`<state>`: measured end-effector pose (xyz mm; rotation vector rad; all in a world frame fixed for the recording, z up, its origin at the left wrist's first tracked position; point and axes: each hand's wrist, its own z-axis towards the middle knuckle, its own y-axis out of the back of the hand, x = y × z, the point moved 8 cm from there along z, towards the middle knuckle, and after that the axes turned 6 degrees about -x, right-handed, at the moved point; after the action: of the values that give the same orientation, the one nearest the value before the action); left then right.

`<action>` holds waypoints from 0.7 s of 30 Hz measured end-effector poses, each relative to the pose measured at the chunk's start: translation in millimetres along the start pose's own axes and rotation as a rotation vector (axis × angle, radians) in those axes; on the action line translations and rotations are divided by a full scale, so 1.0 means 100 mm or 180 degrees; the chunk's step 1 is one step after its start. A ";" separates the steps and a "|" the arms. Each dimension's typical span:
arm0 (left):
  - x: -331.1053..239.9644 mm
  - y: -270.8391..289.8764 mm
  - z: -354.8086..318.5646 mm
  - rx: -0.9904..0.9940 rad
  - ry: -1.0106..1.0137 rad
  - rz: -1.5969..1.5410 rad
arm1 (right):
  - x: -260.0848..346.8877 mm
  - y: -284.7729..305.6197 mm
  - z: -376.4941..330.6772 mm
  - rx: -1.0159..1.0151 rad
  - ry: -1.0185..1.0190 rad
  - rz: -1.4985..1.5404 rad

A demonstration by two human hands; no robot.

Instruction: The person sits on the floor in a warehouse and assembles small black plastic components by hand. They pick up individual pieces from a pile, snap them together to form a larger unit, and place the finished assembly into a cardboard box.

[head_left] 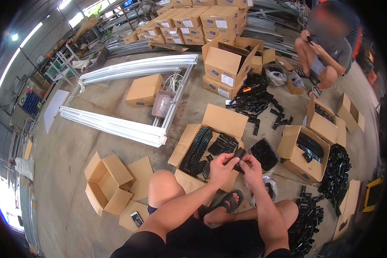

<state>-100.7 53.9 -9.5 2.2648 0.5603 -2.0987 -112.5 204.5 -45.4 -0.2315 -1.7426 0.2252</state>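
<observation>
I see my left hand [221, 168] and right hand [250, 167] pinch a half-hidden black part [238, 155] over the brown box [202, 148].

Single head-worn fisheye view, looking steeply down from above the seated person's lap, hands [236, 165] close below centre, open box [210, 129] just beyond, concrete floor [73, 150] curving toward the rim, far boxes and a crouching co-worker [324, 47] at top

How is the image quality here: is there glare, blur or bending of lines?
Head view: the white rails bend near the rim; daylight glares at the left edge; dark corners; both hands, left hand and right hand, and the black part are sharp.
</observation>
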 end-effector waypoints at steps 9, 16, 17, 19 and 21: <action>-0.02 -0.03 -0.01 -0.0001 0.0054 -0.0008 | 0.11 0.01 -0.02 -0.0044 0.0172 -0.0462; 0.05 -0.01 0.01 -0.0014 0.0008 0.0003 | 0.20 -0.01 -0.04 0.0039 0.0180 -0.0542; 0.06 -0.02 0.01 -0.0003 -0.0023 0.0028 | 0.23 0.02 -0.03 -0.0006 0.0514 -0.0810; 0.02 -0.04 0.02 0.0017 -0.0078 0.0131 | 0.16 0.08 0.01 -0.0066 0.0440 -0.0683; -0.02 -0.07 0.02 0.0035 -0.0062 0.0090 | 0.14 0.11 0.00 -0.0082 0.0369 -0.0598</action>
<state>-104.4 60.1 -6.3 2.2416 0.5142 -2.1139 -114.9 218.5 -35.7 -0.0966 -1.6410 0.0515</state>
